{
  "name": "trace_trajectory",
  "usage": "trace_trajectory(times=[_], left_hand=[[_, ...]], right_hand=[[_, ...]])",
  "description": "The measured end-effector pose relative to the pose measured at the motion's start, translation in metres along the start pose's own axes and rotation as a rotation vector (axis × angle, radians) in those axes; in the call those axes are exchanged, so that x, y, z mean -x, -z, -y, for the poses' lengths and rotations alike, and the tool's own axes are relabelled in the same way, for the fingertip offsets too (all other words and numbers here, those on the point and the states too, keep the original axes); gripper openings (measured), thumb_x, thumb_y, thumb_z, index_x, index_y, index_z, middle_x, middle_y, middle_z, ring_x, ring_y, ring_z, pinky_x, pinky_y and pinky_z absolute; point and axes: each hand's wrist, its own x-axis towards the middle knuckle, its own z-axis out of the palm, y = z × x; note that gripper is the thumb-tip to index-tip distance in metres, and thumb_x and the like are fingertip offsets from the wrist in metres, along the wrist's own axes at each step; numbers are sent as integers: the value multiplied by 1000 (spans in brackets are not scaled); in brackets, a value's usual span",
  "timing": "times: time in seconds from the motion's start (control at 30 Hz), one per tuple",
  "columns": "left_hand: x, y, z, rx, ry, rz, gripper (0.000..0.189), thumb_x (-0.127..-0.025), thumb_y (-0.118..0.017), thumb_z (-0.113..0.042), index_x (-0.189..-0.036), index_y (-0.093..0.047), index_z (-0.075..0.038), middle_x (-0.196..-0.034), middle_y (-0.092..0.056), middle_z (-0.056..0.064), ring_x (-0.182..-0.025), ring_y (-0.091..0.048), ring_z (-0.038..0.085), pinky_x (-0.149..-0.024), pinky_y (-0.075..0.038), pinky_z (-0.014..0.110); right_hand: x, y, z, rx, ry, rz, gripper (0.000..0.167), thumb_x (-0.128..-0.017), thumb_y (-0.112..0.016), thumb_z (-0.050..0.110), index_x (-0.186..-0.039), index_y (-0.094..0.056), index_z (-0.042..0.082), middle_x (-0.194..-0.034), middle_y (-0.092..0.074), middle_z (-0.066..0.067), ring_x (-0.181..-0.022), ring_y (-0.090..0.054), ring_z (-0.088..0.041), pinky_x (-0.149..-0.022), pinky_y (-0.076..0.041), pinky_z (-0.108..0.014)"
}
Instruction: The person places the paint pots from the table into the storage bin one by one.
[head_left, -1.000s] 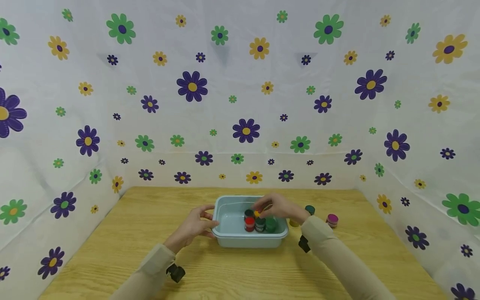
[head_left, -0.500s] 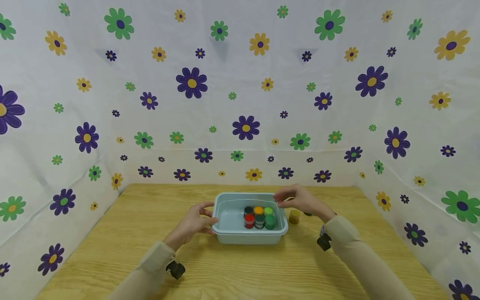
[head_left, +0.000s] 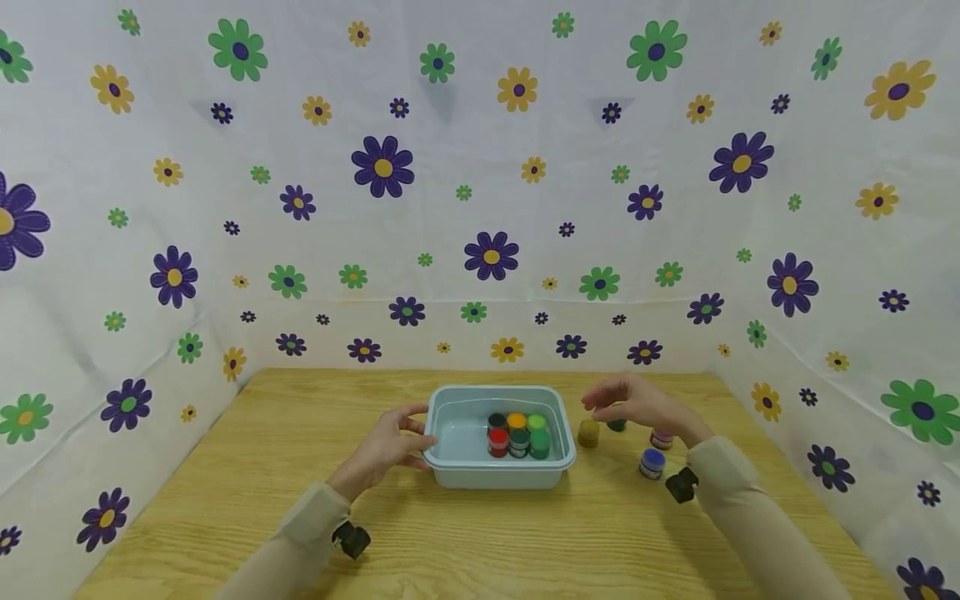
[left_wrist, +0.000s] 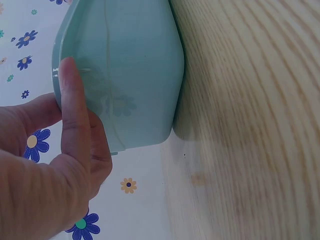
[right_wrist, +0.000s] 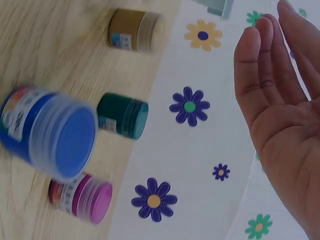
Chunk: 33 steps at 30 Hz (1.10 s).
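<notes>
A pale blue plastic basin (head_left: 498,478) stands on the table, and my left hand (head_left: 384,444) grips the rim at its left end. The left wrist view shows thumb and fingers on either side of that rim, by the basin wall (left_wrist: 140,65). Inside, at the right, several small paint jars sit in two rows, among them a red jar (head_left: 498,442), an orange-lidded jar (head_left: 517,422) and a light green one (head_left: 536,423). My right hand (head_left: 641,404) hovers right of the basin, fingers loosely bent and holding nothing, above a yellow-brown jar (head_left: 588,433) and a dark green jar (right_wrist: 123,115).
A blue jar (head_left: 652,463) and a pink jar (head_left: 662,438) also stand on the wooden table (head_left: 450,542), to the right of the basin. White flowered cloth (head_left: 420,250) encloses the table at the back and both sides.
My right hand has risen out of the basin and moved right, over the loose jars. A light green jar now shows where the hand was. The left hand keeps its hold.
</notes>
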Motion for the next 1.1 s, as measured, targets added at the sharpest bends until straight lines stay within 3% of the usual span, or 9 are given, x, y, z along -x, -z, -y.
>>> trace_trajectory(times=[0.3,0.5,0.67,0.87,1.1], left_hand=[[0,-1,1,1,1,11,61,-88,-69,0,-144,-45,-4,-109,-52,20,-83,-67,28,-66,-63,40],[0,0,1,-2,-7,8,61,-88,-69,-1,-144,-45,-4,-109,-52,19,-82,-66,27,-65,-63,41],[1,0,-2,-3,-9,1,61,-89,-69,0,-144,-45,-4,-108,-52,19,-81,-66,27,-65,-63,41],[1,-1,-2,5,-4,-3,60,-88,-69,1,-143,-46,-4,-108,-52,20,-84,-66,31,-64,-63,40],[0,0,-1,7,-2,-5,60,-88,-69,1,-143,-46,-4,-108,-53,20,-87,-66,34,-65,-63,40]], right_hand=[[29,15,-21,10,-124,97,33,-91,-69,13,-119,-65,-4,-119,-67,-22,-106,-65,-28,-87,-58,-34],[41,22,-36,23,-132,123,35,-90,-69,11,-120,-64,-5,-121,-65,-24,-109,-62,-35,-87,-58,-35],[48,26,-43,-8,-151,157,41,-86,-73,10,-122,-63,-6,-124,-64,-26,-114,-60,-43,-93,-57,-44],[55,23,-53,-13,-200,215,44,-81,-78,10,-121,-65,-3,-124,-65,-21,-118,-60,-38,-100,-51,-51],[55,23,-62,-68,-181,314,43,-81,-73,3,-123,-64,-4,-129,-62,-21,-122,-57,-31,-105,-48,-50]])
